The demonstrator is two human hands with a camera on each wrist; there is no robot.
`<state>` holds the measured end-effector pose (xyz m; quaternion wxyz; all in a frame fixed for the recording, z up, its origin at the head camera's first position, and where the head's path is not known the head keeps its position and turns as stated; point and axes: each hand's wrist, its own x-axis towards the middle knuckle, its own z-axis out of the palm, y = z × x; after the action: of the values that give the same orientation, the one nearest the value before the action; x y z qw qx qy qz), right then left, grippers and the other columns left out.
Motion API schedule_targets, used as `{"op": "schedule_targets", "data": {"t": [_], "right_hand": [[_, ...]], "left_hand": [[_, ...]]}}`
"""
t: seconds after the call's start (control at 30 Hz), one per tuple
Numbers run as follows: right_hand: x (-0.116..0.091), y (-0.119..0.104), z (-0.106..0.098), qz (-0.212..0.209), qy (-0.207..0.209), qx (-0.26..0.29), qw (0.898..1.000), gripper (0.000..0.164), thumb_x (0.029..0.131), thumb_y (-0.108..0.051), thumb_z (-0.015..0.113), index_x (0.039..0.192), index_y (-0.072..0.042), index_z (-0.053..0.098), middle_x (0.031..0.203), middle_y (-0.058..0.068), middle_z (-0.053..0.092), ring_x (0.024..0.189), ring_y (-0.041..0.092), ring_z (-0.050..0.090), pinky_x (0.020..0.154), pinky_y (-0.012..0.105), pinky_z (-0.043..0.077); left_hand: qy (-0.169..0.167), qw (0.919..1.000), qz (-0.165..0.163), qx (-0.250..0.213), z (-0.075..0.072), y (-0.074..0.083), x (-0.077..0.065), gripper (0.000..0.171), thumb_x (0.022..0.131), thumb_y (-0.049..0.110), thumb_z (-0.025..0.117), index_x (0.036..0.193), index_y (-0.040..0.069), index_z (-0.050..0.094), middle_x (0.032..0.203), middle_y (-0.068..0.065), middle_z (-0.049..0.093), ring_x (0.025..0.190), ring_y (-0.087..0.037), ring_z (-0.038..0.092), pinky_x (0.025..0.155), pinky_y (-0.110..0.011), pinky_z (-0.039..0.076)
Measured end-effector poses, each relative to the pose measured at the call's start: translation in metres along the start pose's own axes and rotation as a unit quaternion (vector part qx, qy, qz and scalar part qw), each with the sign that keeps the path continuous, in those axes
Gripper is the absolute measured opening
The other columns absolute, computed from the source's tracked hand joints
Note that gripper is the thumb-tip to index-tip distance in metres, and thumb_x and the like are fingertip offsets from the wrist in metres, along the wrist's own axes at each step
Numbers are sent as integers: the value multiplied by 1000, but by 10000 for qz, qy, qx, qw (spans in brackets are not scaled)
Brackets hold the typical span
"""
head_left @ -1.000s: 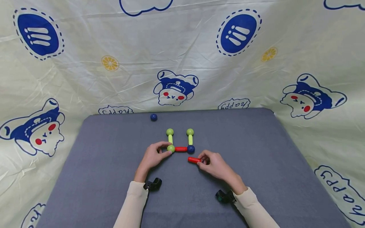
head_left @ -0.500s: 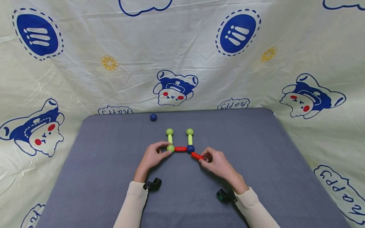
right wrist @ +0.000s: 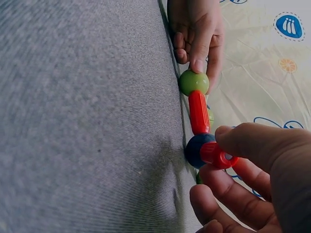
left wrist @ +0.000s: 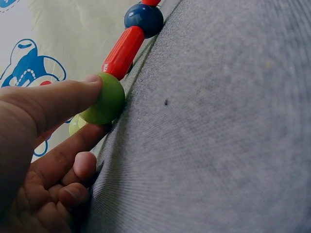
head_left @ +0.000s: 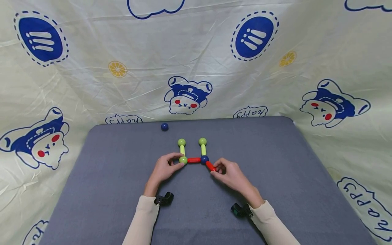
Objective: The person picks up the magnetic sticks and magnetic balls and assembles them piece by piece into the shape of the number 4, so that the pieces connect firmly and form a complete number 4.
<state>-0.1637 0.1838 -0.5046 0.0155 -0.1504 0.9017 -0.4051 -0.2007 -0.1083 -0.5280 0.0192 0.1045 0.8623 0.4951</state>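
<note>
My left hand [head_left: 165, 167] pinches a green ball [left wrist: 106, 101] between thumb and fingers. From that ball a red rod [head_left: 194, 160] runs right to a dark blue ball [head_left: 204, 159]. Two light green rods, a left one [head_left: 182, 150] and a right one [head_left: 203, 149], stretch away from these balls, each tipped with a green ball. My right hand [head_left: 229, 174] holds a second red rod [head_left: 210, 166] by its near end. The far end of this rod meets the blue ball, and it slants toward the right hand. Its open end faces the right wrist camera.
A loose dark blue ball [head_left: 164, 127] lies near the back edge of the grey cloth-covered table [head_left: 122, 187]. Behind the table hangs a pale printed curtain [head_left: 196, 44]. Black wrist cameras sit on both wrists.
My right hand has brought the second red rod up to the blue ball and swung it to a steeper slant. The right light green rod has tilted slightly left. My left hand stays put.
</note>
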Motion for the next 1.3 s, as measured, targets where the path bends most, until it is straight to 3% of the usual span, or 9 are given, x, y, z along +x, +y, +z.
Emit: {"op": "schedule_targets", "data": {"t": [0.67, 1.0, 1.3], "right_hand": [[5, -3, 18, 7, -260, 107, 9996, 28, 86, -23, 85, 105, -11, 68, 89, -4, 70, 76, 7, 59, 68, 23, 49], [9, 0, 14, -68, -441, 140, 9989, 25, 90, -24, 82, 107, -12, 68, 89, -4, 69, 74, 7, 58, 65, 24, 48], [25, 8, 10, 194, -119, 254, 9994, 42, 93, -30, 78, 129, -14, 65, 112, 7, 69, 82, 13, 60, 69, 28, 49]], "left_hand": [[66, 9999, -24, 82, 1, -1, 0, 30, 90, 22, 82, 119, 21, 76, 108, 0, 75, 64, -11, 50, 59, -26, 39], [29, 10000, 1, 18, 1, 0, 0, 30, 91, 24, 81, 120, 22, 76, 111, 1, 75, 63, -11, 49, 59, -26, 38], [56, 10000, 12, 22, 1, 0, 0, 30, 91, 24, 81, 120, 21, 76, 109, 0, 75, 63, -12, 49, 59, -26, 38]]}}
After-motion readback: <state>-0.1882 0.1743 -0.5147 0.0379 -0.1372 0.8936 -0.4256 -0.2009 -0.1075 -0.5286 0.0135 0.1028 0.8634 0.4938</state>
